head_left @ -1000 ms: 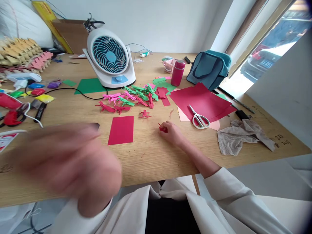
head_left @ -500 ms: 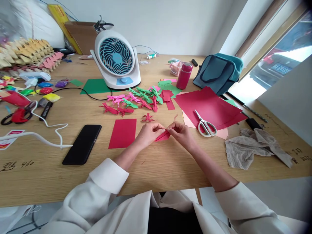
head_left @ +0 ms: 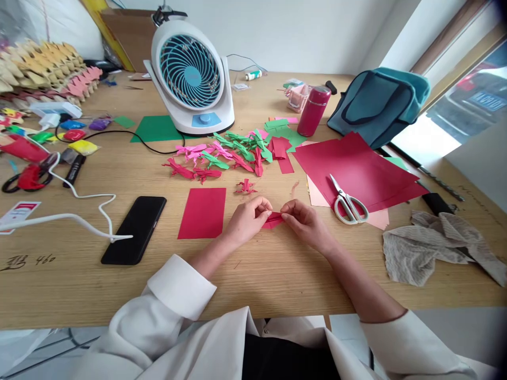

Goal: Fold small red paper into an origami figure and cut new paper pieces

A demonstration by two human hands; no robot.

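Between my two hands is a small folded piece of red paper (head_left: 273,219), just above the table. My left hand (head_left: 249,219) pinches its left end with thumb and forefinger, while my right hand (head_left: 307,221) pinches the right end. Fingers hide part of the folds. A little beyond lies a small red folded paper figure (head_left: 246,186). To the left a flat red paper rectangle (head_left: 203,213) rests on the wood. Farther back is a cluster of pink, green and red folded paper figures (head_left: 222,153).
White-handled scissors (head_left: 350,206) lie on large red sheets (head_left: 360,169) at the right, near a crumpled cloth (head_left: 428,245). A black phone (head_left: 134,229) with a white cable is at left. Behind stand a fan (head_left: 192,79), a red flask (head_left: 313,112) and a teal bag (head_left: 380,105).
My hands have moved slightly apart along the folded red paper, showing more of its upper edge between them. The head view has shifted a little.
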